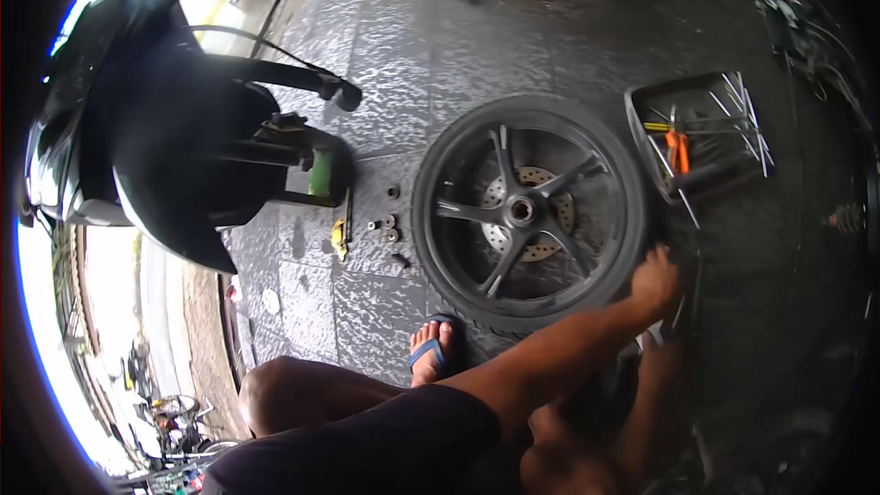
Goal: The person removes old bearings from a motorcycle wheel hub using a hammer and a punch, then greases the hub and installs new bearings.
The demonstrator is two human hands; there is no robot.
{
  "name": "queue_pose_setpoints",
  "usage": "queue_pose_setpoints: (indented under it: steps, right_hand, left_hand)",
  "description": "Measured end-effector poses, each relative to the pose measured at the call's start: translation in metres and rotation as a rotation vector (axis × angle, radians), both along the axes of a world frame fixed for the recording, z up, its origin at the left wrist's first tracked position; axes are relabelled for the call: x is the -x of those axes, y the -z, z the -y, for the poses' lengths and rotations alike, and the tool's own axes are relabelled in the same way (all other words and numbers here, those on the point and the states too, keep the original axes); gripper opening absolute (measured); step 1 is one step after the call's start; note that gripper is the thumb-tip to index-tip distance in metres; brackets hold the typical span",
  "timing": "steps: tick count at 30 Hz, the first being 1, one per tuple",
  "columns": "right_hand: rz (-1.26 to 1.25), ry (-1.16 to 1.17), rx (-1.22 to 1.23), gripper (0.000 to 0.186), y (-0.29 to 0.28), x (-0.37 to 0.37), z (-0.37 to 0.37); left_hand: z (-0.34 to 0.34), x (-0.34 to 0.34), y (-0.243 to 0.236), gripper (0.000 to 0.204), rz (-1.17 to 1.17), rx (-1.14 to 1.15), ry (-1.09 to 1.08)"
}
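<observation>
Small metal parts (391, 222) strewn left of wheel (522, 211). Wheel laid flat, round, its axis standing up from floor (371, 302). Wheel's lower-right edge approached nearest by left hand (655, 280), contact uncertain; wheel thus set up and left of fingers. Left fingers curled; whether anything is gripped cannot be told. Right hand (660, 365) placed lower, beside pale piece (652, 335); blurred, finger state cannot be told. Tool tray (724, 184) set farthest right, above hands.

Repair workshop: wheel (522, 212), tool tray (724, 180)
</observation>
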State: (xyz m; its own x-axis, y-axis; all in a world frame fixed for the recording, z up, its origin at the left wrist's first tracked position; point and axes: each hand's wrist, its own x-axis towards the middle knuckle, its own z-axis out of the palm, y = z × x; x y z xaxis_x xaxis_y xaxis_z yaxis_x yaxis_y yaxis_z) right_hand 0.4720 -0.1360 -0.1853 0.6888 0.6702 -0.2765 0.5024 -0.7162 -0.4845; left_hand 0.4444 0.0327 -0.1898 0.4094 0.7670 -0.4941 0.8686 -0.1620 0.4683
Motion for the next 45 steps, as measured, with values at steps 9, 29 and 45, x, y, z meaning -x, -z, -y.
queue_pose_setpoints:
  steps: [9,29,45]
  right_hand:
    - [-0.205,-0.045,0.032,0.042,0.017,-0.036,0.01]
    - [-1.067,-0.306,-0.142,0.028,-0.157,0.173,-0.118]
    - [-0.714,-1.113,0.01,0.033,-0.265,0.301,-0.16]
  left_hand:
    - [0.019,0.017,-0.012,0.029,0.237,-0.09,0.118]
    - [-0.006,0.385,-0.16,0.032,0.648,0.396,-0.344]
    - [0.096,0.578,-0.212,0.038,0.993,0.124,-1.188]
